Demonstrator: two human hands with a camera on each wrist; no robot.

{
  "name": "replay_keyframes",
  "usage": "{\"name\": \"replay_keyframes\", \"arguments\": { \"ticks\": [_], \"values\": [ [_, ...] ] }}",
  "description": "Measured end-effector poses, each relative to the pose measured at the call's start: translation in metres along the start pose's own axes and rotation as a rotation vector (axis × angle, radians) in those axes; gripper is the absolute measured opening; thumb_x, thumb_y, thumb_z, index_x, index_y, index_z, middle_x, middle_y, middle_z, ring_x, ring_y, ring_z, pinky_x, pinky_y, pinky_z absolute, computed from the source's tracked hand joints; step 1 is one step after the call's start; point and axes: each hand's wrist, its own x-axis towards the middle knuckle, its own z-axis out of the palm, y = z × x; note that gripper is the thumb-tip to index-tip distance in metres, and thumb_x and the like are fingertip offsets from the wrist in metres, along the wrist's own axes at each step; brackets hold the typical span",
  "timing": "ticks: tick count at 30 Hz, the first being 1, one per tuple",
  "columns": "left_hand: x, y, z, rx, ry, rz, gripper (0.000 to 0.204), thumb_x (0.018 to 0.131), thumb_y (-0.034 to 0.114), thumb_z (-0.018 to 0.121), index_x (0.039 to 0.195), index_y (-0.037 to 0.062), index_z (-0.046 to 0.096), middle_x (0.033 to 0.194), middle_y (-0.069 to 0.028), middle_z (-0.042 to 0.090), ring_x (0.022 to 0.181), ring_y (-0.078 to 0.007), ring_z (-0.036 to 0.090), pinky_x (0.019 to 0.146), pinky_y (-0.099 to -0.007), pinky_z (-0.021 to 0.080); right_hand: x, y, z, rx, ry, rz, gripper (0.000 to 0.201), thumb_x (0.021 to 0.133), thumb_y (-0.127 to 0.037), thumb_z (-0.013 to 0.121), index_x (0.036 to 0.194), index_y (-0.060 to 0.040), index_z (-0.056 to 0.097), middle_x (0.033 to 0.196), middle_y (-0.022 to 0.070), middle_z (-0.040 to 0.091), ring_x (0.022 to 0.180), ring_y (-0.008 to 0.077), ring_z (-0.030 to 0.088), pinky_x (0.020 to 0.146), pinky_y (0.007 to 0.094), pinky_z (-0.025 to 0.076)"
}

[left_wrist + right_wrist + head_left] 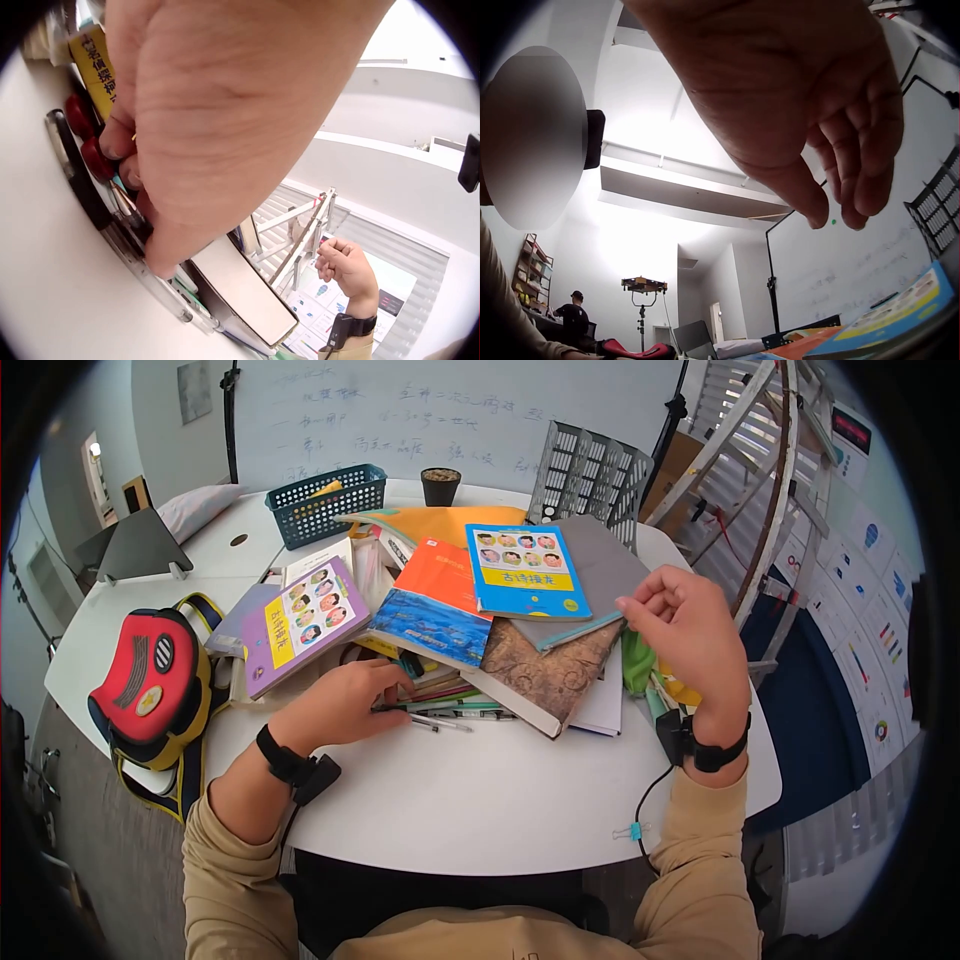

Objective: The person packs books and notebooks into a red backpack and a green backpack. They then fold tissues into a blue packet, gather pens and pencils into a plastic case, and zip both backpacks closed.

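Note:
My left hand is low at the front of a pile of books, with curled fingers and thumb around pens. In the left wrist view, a black-gripped clear pen runs past the thumb tip, beside dark red rounded pieces at the fingertips. My right hand is raised over the pile's right side, its fingers loosely bent and nothing between them. Nearest to it are a grey zip folder and a blue picture-cover book. An orange-and-blue book and a brown patterned book lie between the hands.
A purple book tops the pile's left side, near a red backpack. Behind stand a teal basket, a small pot and a grey crate. A ladder stands right of the white table.

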Motion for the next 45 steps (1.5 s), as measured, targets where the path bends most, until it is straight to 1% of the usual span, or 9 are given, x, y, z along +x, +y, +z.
{"name": "replay_keyframes", "arguments": {
  "ticks": [5, 8, 11, 13, 19, 22, 30, 36, 45],
  "values": [
    [0.001, -0.003, 0.006, -0.065, 0.073, -0.046, 0.031, 0.094, 0.015, 0.090, 0.120, 0.0033, 0.076, 0.086, -0.0105, 0.075, 0.076, -0.0288, 0.072, 0.073, -0.0412, 0.057, -0.009, -0.010, 0.013, 0.039, -0.123, -0.071, 0.022, 0.100, -0.017, 0.090, 0.100, 0.0015, 0.077, 0.077, 0.0049, 0.076, 0.068, 0.0078, 0.066, 0.064, 0.0267, 0.052],
    [0.001, 0.005, 0.002, -0.001, 0.047, -0.136, 0.030, 0.096, 0.014, 0.087, 0.120, 0.0029, 0.073, 0.084, -0.0124, 0.077, 0.084, -0.0344, 0.076, 0.078, -0.0472, 0.058, -0.016, -0.023, 0.020, 0.043, -0.311, -0.125, 0.021, 0.101, -0.017, 0.089, 0.101, 0.0001, 0.078, 0.080, 0.0037, 0.076, 0.070, 0.0079, 0.068, 0.065, 0.0260, 0.053],
    [0.001, 0.000, 0.009, -0.037, 0.123, -0.145, 0.028, 0.096, 0.011, 0.086, 0.119, 0.0032, 0.073, 0.075, -0.0098, 0.069, 0.069, -0.0306, 0.071, 0.067, -0.0438, 0.054, -0.022, -0.028, 0.031, 0.101, -0.555, -0.246, 0.021, 0.102, -0.018, 0.089, 0.105, -0.0016, 0.077, 0.083, 0.0050, 0.078, 0.073, 0.0124, 0.073, 0.068, 0.0290, 0.058],
    [0.001, 0.001, 0.007, 0.011, 0.126, -0.119, 0.026, 0.096, 0.010, 0.084, 0.119, 0.0032, 0.073, 0.073, -0.0092, 0.068, 0.067, -0.0311, 0.070, 0.067, -0.0439, 0.054, -0.029, -0.034, 0.041, 0.068, -0.693, -0.324, 0.025, 0.102, -0.022, 0.088, 0.111, -0.0020, 0.075, 0.088, 0.0086, 0.081, 0.077, 0.0188, 0.078, 0.073, 0.0334, 0.062],
    [0.001, 0.004, 0.004, 0.031, 0.148, -0.071, 0.023, 0.097, 0.011, 0.082, 0.117, 0.0031, 0.073, 0.071, -0.0081, 0.066, 0.065, -0.0299, 0.069, 0.065, -0.0435, 0.053, -0.052, -0.037, 0.089, 0.204, -1.132, -0.461, 0.028, 0.107, -0.027, 0.084, 0.115, -0.0018, 0.073, 0.093, 0.0113, 0.081, 0.084, 0.0269, 0.080, 0.077, 0.0388, 0.063],
    [0.002, 0.007, 0.003, 0.000, 0.151, -0.074, 0.021, 0.097, 0.011, 0.082, 0.115, 0.0033, 0.074, 0.069, -0.0074, 0.064, 0.063, -0.0283, 0.067, 0.064, -0.0429, 0.051, -0.057, -0.029, 0.119, 0.289, -1.191, -0.481, 0.029, 0.107, -0.028, 0.083, 0.115, -0.0017, 0.073, 0.092, 0.0114, 0.081, 0.084, 0.0265, 0.080, 0.078, 0.0383, 0.063],
    [0.005, 0.006, 0.004, -0.063, 0.206, -0.035, 0.015, 0.097, 0.008, 0.083, 0.110, 0.0042, 0.076, 0.068, -0.0059, 0.062, 0.059, -0.0235, 0.062, 0.060, -0.0401, 0.048, -0.074, -0.021, 0.175, 0.537, -1.112, -0.343, 0.025, 0.112, -0.027, 0.079, 0.113, -0.0025, 0.075, 0.092, 0.0050, 0.081, 0.083, 0.0136, 0.076, 0.077, 0.0315, 0.060],
    [0.008, 0.007, 0.008, -0.072, 0.238, -0.062, 0.016, 0.097, 0.008, 0.084, 0.111, 0.0038, 0.077, 0.068, -0.0052, 0.060, 0.059, -0.0209, 0.057, 0.060, -0.0384, 0.047, -0.076, -0.001, 0.204, 0.771, -1.128, 0.019, 0.029, 0.119, -0.031, 0.073, 0.110, -0.0035, 0.075, 0.094, 0.0027, 0.081, 0.083, 0.0088, 0.075, 0.076, 0.0267, 0.060],
    [0.012, -0.002, 0.016, -0.188, 0.261, -0.099, 0.012, 0.101, 0.006, 0.082, 0.111, 0.0010, 0.076, 0.068, 0.0010, 0.053, 0.062, -0.0085, 0.047, 0.058, -0.0311, 0.041, -0.071, 0.010, 0.211, 0.828, -1.118, -0.032, 0.027, 0.119, -0.029, 0.072, 0.112, -0.0030, 0.075, 0.094, 0.0049, 0.081, 0.082, 0.0112, 0.075, 0.074, 0.0271, 0.060]
  ]
}}
